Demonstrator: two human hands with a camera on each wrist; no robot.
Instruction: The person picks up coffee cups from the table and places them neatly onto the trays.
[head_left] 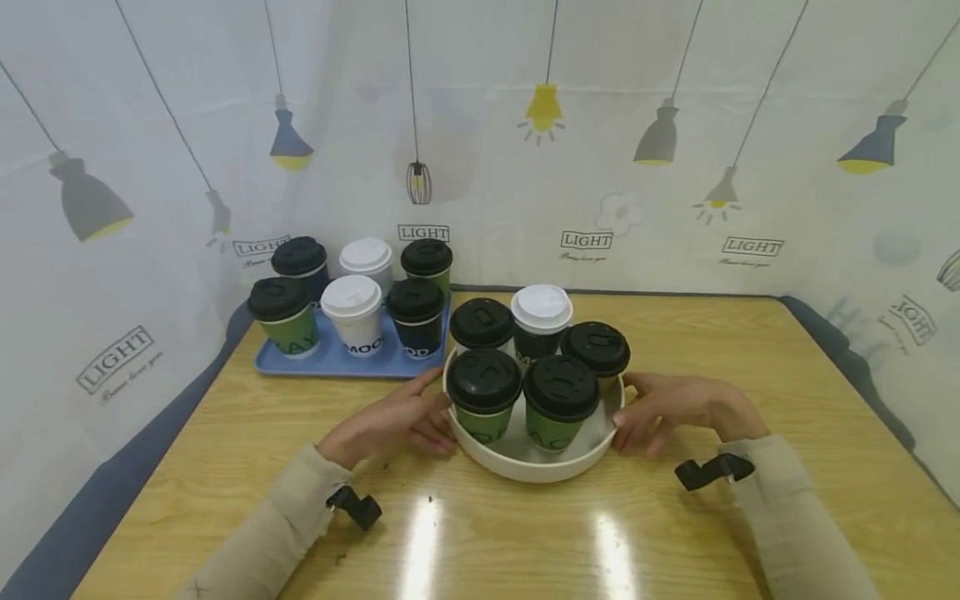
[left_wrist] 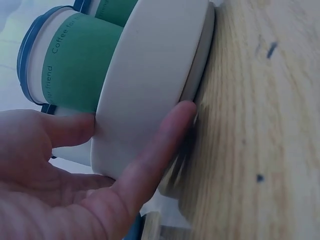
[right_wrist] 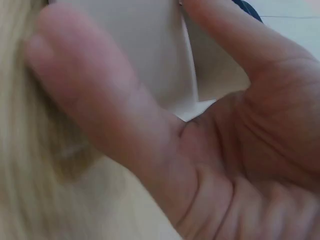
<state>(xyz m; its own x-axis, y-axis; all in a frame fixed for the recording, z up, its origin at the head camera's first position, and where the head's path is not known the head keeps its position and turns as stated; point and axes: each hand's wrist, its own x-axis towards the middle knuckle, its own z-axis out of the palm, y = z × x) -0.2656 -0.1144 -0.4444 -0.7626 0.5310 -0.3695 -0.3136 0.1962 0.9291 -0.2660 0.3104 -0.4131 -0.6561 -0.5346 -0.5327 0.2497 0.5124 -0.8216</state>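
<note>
A round white tray (head_left: 542, 473) carries several lidded paper coffee cups. Two green cups (head_left: 553, 429) with black lids stand at its front; behind them are more black lids and one white lid (head_left: 542, 308). My left hand (head_left: 405, 417) holds the tray's left side. In the left wrist view, the thumb (left_wrist: 75, 129) touches the upper wall and a finger (left_wrist: 160, 150) lies along the lower edge. Opposite, my right hand (head_left: 678, 408) grips the right side, thumb at the rim. Its other fingertips are partly hidden. Whether the tray touches the table, I cannot tell.
A blue rectangular tray (head_left: 300, 365) at the back left bears several lidded cups in two rows, close to the round tray. The wooden table (head_left: 750, 350) extends to the right. Behind it hangs a cloth (head_left: 495, 200) printed with lamps.
</note>
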